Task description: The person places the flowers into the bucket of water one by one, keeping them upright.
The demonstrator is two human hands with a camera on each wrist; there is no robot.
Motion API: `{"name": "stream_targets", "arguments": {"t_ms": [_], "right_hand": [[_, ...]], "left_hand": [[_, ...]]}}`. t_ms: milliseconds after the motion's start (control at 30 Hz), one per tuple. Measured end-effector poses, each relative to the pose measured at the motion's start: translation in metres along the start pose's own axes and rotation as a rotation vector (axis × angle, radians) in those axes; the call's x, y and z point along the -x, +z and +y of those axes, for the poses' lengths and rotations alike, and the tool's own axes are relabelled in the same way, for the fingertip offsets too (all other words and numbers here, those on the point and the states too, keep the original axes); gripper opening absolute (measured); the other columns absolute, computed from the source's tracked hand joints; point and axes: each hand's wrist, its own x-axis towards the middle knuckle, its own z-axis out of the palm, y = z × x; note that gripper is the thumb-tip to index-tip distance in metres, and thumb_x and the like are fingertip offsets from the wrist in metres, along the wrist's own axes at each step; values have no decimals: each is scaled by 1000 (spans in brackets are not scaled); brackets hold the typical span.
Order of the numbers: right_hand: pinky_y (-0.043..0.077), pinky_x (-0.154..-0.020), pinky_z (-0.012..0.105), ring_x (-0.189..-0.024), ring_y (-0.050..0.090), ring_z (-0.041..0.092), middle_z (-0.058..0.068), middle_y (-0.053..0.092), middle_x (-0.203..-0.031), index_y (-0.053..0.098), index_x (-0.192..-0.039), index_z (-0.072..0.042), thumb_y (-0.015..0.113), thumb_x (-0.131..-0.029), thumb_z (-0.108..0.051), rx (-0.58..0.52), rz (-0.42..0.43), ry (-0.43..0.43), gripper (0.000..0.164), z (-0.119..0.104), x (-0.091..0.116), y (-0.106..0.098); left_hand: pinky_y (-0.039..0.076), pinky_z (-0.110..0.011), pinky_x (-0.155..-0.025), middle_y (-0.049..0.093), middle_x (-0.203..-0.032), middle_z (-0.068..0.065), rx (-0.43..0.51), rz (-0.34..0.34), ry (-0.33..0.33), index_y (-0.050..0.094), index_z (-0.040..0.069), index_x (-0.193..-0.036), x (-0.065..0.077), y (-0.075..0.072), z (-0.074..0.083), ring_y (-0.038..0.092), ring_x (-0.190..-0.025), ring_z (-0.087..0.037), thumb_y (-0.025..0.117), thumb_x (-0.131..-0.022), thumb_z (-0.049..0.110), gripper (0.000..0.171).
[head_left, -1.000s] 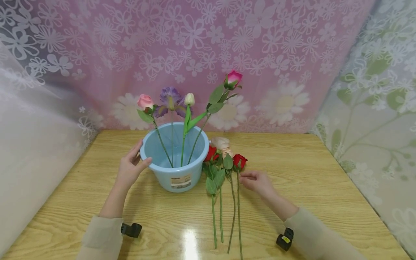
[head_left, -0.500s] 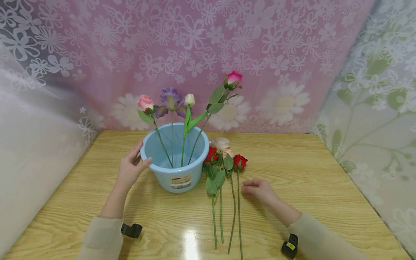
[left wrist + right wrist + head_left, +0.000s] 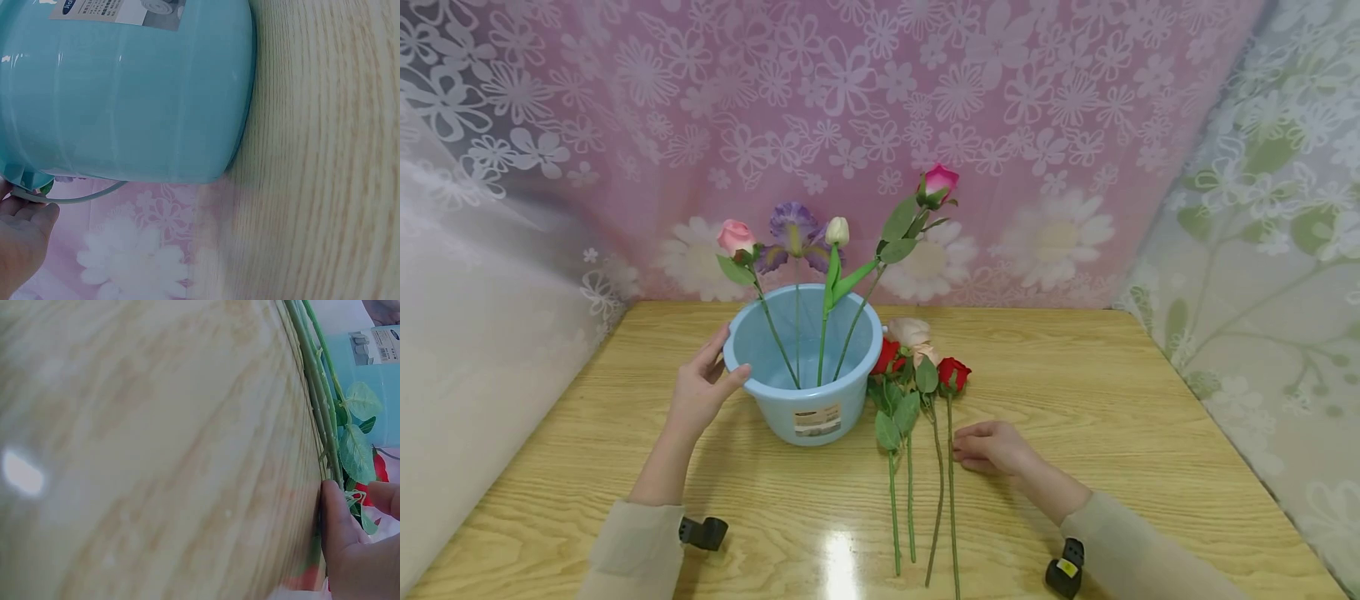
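Note:
A light blue bucket [image 3: 760, 400] stands on the table, and my left hand [image 3: 700, 392] grips its left rim with the thumb over the edge. In the left wrist view my fingers are at the rim by the bucket's handle [image 3: 81, 199]. Inside stand a pink rose [image 3: 735, 238], a purple iris [image 3: 793, 229], a white tulip [image 3: 838, 231] and a magenta rose [image 3: 940, 183]. My right hand [image 3: 996, 448] is low beside the stem of a red rose [image 3: 954, 374] lying on the table. In the right wrist view its thumb and fingers are apart; contact with the stem is unclear.
Left of that red rose lie another red rose [image 3: 887, 355], a pale flower [image 3: 910, 331] and a peach flower [image 3: 924, 353], close against the bucket's right side. Their stems point toward the table's [image 3: 1075, 375] near edge. A pink floral curtain [image 3: 1037, 125] hangs behind.
My right hand has moved down along the right red rose's stem, drawing slightly away and then back toward it. My left hand, the bucket and the flowers have stayed in place.

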Motion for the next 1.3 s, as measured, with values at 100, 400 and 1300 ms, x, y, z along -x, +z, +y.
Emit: {"name": "stream_targets", "arguments": {"t_ms": [100,400,1300], "right_hand": [[53,-72,28,-79,62,17,11,63,-91,44,-114,19,51,-87,-4,-15,-12,17,36,0,-1,1],[53,-67,26,-74,61,16,8,63,-84,45,-114,17,53,-86,-4,-24,-13,56,36,-2,0,6],[53,-71,29,-76,62,20,13,55,-91,28,-123,19,50,-84,7,-195,52,32,46,1,0,6]], "left_hand": [[30,-20,-98,27,-140,-16,0,0,-8,31,-3,-134,0,-1,0,24,-128,-27,63,-81,4,62],[30,-22,-99,26,-140,-16,2,1,-22,29,-5,-134,1,-1,0,23,-128,-27,63,-81,6,64],[27,-39,-102,27,-140,-16,-3,2,-14,31,-3,-134,0,0,0,24,-128,-26,63,-81,4,63]]}}
